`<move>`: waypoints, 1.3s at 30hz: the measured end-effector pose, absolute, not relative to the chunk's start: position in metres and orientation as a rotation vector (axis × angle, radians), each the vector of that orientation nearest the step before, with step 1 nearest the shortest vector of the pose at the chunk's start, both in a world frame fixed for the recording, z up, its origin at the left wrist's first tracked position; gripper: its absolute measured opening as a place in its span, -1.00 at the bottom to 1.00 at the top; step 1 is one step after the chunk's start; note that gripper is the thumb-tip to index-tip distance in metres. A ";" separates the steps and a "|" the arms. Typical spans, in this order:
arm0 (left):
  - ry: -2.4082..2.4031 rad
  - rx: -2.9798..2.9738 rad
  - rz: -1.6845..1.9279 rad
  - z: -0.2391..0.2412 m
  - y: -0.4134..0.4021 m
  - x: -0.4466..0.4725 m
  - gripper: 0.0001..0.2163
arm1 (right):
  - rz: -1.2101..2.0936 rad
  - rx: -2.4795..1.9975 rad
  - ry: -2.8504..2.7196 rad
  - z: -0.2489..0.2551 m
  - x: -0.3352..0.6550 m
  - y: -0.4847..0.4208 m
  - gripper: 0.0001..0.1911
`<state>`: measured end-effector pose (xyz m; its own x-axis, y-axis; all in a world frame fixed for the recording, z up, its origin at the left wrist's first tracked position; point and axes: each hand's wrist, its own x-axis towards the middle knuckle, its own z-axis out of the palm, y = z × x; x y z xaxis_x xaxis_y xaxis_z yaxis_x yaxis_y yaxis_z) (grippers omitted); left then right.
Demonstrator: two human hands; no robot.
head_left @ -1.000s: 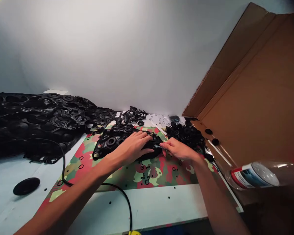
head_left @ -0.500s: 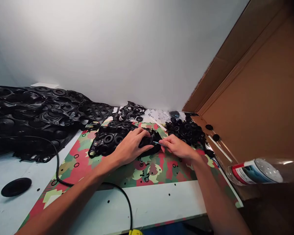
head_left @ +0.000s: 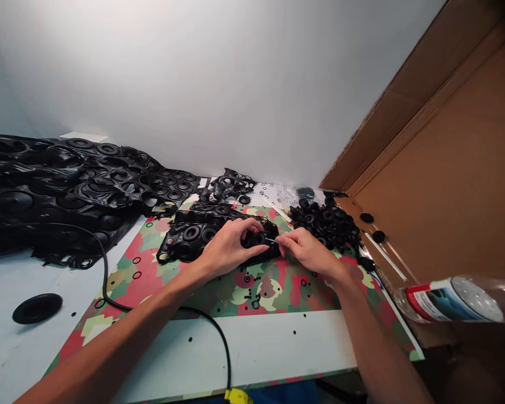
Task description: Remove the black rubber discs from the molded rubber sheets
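Note:
A black moulded rubber sheet (head_left: pixel 189 234) with round, ring-like shapes lies on the camouflage-patterned mat (head_left: pixel 151 280). My left hand (head_left: pixel 231 247) grips its right part, thumb at the near side and curled fingers at the far side of a round piece. Pinched in my right hand (head_left: pixel 306 248) is a thin pick-like metal tool (head_left: pixel 271 240), its tip against the rubber beside my left thumb; the tip's exact shape is too small to tell. Just past my right hand sits a heap of loose black rubber rings and caps (head_left: pixel 326 221).
A large black rubber sheet (head_left: pixel 59 191) spreads over the left side. A black disc (head_left: pixel 37 308) lies at front left. A black cable (head_left: pixel 105 269) passes under my left forearm. Cardboard (head_left: pixel 446 168) stands on the right, near a clear labelled bottle (head_left: pixel 450 300). Small rings and dots are scattered about.
The view has shifted slightly, so the scene sits a little further right. Both hands keep their hold, and the tool stays at the rubber with only a slight change of angle.

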<state>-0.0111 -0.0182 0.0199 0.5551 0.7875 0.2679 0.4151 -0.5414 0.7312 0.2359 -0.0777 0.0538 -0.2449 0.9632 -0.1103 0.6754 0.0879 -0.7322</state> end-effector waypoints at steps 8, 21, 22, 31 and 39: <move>0.951 1.988 0.768 0.035 -0.016 -0.012 -0.72 | 0.871 -1.617 -1.992 0.054 0.229 -0.079 -0.50; 1.030 1.800 0.889 0.034 -0.027 -0.007 -0.73 | 0.541 -1.664 -1.989 0.051 0.217 -0.084 -0.58; 1.028 1.775 0.912 0.033 -0.027 -0.006 -0.72 | 0.495 -1.698 -1.986 0.051 0.215 -0.084 -0.58; 0.873 1.555 0.965 0.024 -0.025 -0.005 -0.45 | 0.124 -2.110 -1.963 0.048 0.194 -0.083 -0.57; 0.656 1.562 0.731 0.036 -0.022 -0.013 -0.46 | 0.031 -2.240 -1.890 0.049 0.199 -0.077 -0.52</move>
<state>-0.0134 -0.0217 0.0363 0.6399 0.7638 0.0840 0.0014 -0.1105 0.9939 0.1990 -0.0765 0.0490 0.1775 0.9770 0.1185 0.9725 -0.1556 -0.1734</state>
